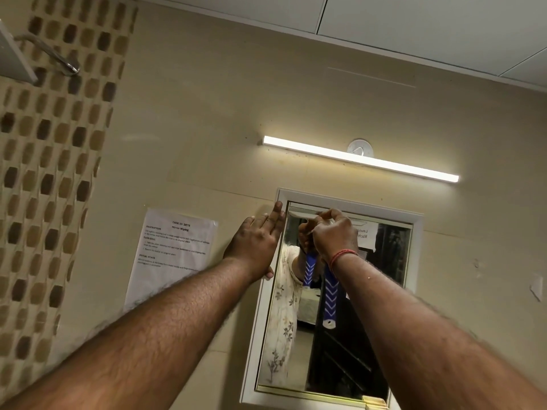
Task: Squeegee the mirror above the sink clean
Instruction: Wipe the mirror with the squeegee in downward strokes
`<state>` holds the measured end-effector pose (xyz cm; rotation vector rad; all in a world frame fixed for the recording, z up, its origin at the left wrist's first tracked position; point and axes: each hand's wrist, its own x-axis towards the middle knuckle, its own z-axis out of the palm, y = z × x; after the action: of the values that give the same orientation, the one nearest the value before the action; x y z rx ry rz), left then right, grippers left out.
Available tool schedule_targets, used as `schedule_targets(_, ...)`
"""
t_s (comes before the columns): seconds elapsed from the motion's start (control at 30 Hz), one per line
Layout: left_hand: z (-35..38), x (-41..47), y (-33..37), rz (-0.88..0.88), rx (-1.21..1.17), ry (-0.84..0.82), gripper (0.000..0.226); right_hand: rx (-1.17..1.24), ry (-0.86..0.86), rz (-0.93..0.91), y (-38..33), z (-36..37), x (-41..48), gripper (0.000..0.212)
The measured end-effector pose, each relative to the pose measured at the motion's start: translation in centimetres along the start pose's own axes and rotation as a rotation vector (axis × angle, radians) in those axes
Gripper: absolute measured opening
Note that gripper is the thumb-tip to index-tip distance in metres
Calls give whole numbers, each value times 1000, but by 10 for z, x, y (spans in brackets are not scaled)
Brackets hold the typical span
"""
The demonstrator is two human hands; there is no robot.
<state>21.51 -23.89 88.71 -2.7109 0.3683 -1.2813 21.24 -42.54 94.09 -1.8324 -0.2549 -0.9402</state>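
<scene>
A white-framed mirror (384, 291) hangs on the beige wall at centre right. My right hand (334, 235) is closed on a squeegee with a blue and white handle (330, 300), held up near the top of the glass; the handle hangs down below my wrist. The blade is hidden behind my fingers. My left hand (257, 241) lies flat, fingers together, against the mirror's left frame edge near the top corner. The glass reflects my hand, the handle and a patterned garment.
A lit tube lamp (359, 158) is mounted just above the mirror. A printed task sheet (171, 250) is taped to the wall left of the frame. A brown mosaic tile strip (53, 173) and a metal fixture (50, 53) are at far left.
</scene>
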Motion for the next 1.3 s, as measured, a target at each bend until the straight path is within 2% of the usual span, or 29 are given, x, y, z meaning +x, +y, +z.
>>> schedule_targets(0.3, 7, -15, 5, -22, -7, -31, 145, 80, 104, 60, -3, 2, 0, 8)
schedule_targets(0.67, 13, -15, 9, -23, -42, -5, 148, -3, 10, 8, -4, -1, 8, 21)
schedule_targets(0.87, 12, -20, 12, -32, -50, -5, 147, -41, -11, 3, -10, -4, 3, 10)
schedule_targets(1.03, 26, -39, 16, -23, -59, -10, 159, -40, -44, 32, -4, -6, -12, 18)
schedule_targets(1.1, 34, -51, 19, -13, -81, -11, 162, -30, -62, 54, 7, -3, -22, 27)
schedule_targets(1.3, 61, -89, 25, 14, -144, -5, 168, 58, -70, 158, 46, 12, -60, 27)
